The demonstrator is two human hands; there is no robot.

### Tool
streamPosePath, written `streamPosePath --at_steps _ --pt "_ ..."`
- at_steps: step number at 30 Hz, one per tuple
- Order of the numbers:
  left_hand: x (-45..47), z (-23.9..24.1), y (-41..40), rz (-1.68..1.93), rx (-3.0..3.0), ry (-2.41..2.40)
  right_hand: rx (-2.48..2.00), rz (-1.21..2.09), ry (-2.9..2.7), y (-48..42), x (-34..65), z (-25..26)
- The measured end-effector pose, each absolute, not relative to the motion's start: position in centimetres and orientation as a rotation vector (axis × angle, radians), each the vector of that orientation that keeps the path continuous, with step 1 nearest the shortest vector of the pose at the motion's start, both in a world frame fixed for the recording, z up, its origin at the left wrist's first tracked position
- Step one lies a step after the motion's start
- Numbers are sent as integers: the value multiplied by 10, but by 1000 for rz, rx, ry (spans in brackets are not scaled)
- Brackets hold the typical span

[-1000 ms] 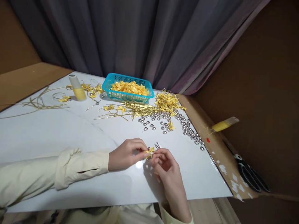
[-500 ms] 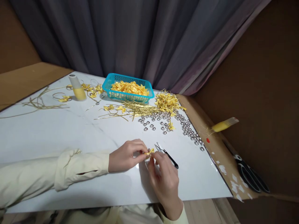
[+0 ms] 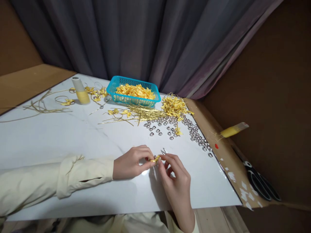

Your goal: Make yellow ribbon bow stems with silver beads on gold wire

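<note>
Between my two hands is a small yellow ribbon bow (image 3: pixel 155 160), with a tiny silvery bead at its top edge. My left hand (image 3: pixel 134 162) pinches the bow's left side between thumb and fingers. From the right, my right hand (image 3: pixel 176 178) pinches the bow's other end with thumb and forefinger. Just behind the right hand lie thread snips (image 3: pixel 163 151); only their blade tips show, the rest being covered by that hand. Loose silver beads (image 3: pixel 155 130) are scattered on the white table (image 3: pixel 97 194) beyond the hands.
At the back stands a blue basket (image 3: pixel 157 97) of yellow bows, beside gold wires (image 3: pixel 148 113) and a yellow bow pile (image 3: pixel 173 106). A yellow thread spool (image 3: pixel 82 95) stands back left; another spool (image 3: pixel 234 130) and large scissors (image 3: pixel 259 184) are at the right.
My right hand has shifted slightly right and turned, its fingers now lying over the snips' handle. The left hand stays in place, still pinching the bow.
</note>
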State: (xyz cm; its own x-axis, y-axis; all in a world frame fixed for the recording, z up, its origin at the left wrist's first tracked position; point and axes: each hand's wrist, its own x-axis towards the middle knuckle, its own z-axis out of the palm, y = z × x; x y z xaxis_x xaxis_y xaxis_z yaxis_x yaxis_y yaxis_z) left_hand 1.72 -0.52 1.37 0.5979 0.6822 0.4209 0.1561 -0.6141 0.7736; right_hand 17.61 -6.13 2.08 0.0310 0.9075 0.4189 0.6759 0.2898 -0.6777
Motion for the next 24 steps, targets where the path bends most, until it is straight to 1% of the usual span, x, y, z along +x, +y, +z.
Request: streamPosePath --at_steps 5,16,24 --pt "18 12 -5 940 2089 701 -1490 534 -1617 -60 176 24" --pt "18 13 -5 900 2086 724 -1461 722 -1564 -60 181 26" --pt "16 13 -7 849 2274 565 -1417 827 -1796 -53 196 38"
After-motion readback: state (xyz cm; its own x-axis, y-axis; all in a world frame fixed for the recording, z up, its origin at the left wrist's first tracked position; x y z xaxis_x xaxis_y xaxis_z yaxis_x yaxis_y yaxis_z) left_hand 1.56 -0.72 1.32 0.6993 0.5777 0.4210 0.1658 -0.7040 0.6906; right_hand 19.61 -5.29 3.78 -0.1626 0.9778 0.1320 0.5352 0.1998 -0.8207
